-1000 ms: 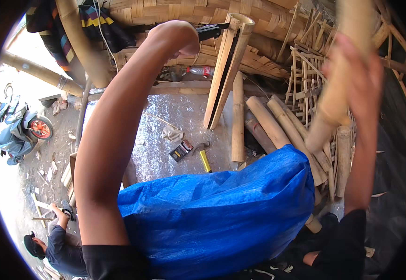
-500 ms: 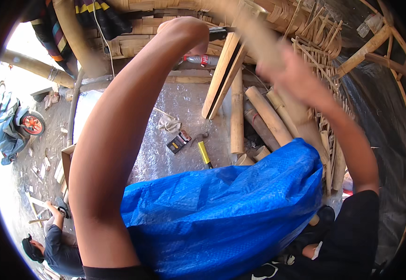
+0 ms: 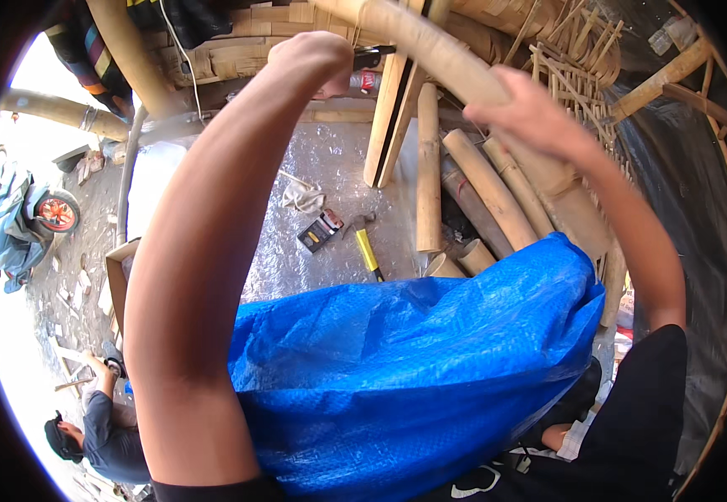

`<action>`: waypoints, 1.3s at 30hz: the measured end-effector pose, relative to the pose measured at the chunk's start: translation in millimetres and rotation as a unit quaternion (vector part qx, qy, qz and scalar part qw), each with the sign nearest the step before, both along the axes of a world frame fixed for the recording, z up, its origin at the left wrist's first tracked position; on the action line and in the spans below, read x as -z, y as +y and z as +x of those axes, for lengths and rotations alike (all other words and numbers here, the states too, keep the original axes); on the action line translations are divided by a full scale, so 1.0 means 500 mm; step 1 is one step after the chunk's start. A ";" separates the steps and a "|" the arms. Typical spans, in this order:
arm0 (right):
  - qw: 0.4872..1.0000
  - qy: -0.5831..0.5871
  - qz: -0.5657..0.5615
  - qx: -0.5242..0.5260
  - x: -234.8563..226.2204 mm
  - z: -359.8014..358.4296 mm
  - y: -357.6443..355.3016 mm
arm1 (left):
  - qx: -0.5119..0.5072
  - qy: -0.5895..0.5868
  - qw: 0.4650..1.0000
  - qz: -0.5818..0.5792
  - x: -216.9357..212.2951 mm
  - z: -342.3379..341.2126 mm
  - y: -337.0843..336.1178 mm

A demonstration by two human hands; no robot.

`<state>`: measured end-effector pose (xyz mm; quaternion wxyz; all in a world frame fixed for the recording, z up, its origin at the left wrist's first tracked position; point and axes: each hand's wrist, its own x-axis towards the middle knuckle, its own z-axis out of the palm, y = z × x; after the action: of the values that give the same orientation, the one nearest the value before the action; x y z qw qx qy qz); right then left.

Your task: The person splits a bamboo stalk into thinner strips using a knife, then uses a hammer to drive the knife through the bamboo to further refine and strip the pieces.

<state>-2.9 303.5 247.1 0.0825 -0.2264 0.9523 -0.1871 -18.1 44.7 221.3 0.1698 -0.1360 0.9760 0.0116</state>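
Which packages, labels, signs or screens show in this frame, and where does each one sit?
Small flat pack: on the grey floor left of the yellow-handled tool, rectangular, dark with red and pale patches.
Bottle label: at the top, just right of the left hand, a red band on a lying bottle.
No signs or screens show.

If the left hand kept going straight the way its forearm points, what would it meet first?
Probably the slanted bamboo pole just beyond the left hand. The dark-handled tool in its grip already reaches that pole, held by the right hand. Depth is unclear, so this is a judgement.
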 end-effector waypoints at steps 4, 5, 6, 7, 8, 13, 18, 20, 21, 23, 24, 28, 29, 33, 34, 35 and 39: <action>0.977 0.037 -0.208 0.035 -0.044 0.043 -0.041 | -0.023 -0.026 0.999 -0.038 0.002 -0.009 -0.027; 0.974 0.058 -0.214 0.037 -0.023 0.036 -0.052 | -0.027 -0.033 0.999 -0.024 0.008 -0.005 -0.031; 0.972 0.083 -0.216 0.047 -0.004 0.034 -0.049 | -0.023 -0.038 0.999 -0.008 0.011 -0.006 -0.029; 0.986 0.079 -0.147 0.018 0.052 0.024 -0.039 | -0.001 -0.069 0.997 -0.018 0.014 -0.010 -0.035; 0.993 0.090 -0.070 -0.011 0.084 0.014 -0.034 | 0.017 -0.100 0.994 -0.031 0.021 -0.013 -0.044; 0.991 0.052 -0.125 0.018 -0.010 0.061 -0.044 | 0.003 -0.066 0.998 -0.013 0.030 0.011 0.012; 0.985 0.168 -0.014 -0.043 0.124 -0.001 0.009 | 0.039 -0.044 0.998 0.019 0.037 0.014 0.047; 0.996 0.074 0.054 -0.012 0.128 0.001 0.023 | 0.066 0.008 0.995 0.070 0.051 0.035 0.047; 0.998 0.068 0.018 -0.001 0.095 0.007 0.026 | 0.090 -0.002 0.995 0.034 0.046 0.041 0.061; 0.997 0.040 -0.061 0.010 0.012 0.047 0.010 | 0.052 -0.055 0.997 0.002 0.036 0.020 0.062; 0.988 0.030 -0.151 0.024 -0.002 0.055 -0.003 | 0.031 -0.062 0.997 0.029 0.039 0.016 0.065; 0.996 0.070 0.050 0.037 0.131 0.018 0.010 | 0.072 -0.063 0.995 -0.005 0.033 0.023 0.076; 0.992 0.110 0.056 -0.007 0.157 0.003 0.035 | 0.069 -0.039 0.997 0.007 0.045 0.034 0.077; 0.990 0.079 -0.112 -0.021 0.032 0.015 0.016 | 0.051 -0.035 0.998 0.020 0.071 0.037 0.074; 0.979 0.040 -0.198 0.007 0.004 0.045 -0.014 | 0.042 -0.041 0.998 0.024 0.075 0.032 0.065; 0.954 0.098 -0.283 0.001 0.034 0.024 -0.001 | 0.063 -0.026 0.997 0.028 0.067 0.035 0.077; 0.959 0.257 0.055 -0.100 0.261 -0.049 0.113 | 0.068 -0.012 0.998 0.012 0.081 0.052 0.083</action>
<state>-27.4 359.8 116.7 -0.1348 -0.3565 0.9225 -0.0605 8.0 86.3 180.9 0.1831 -0.0670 0.9808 0.0104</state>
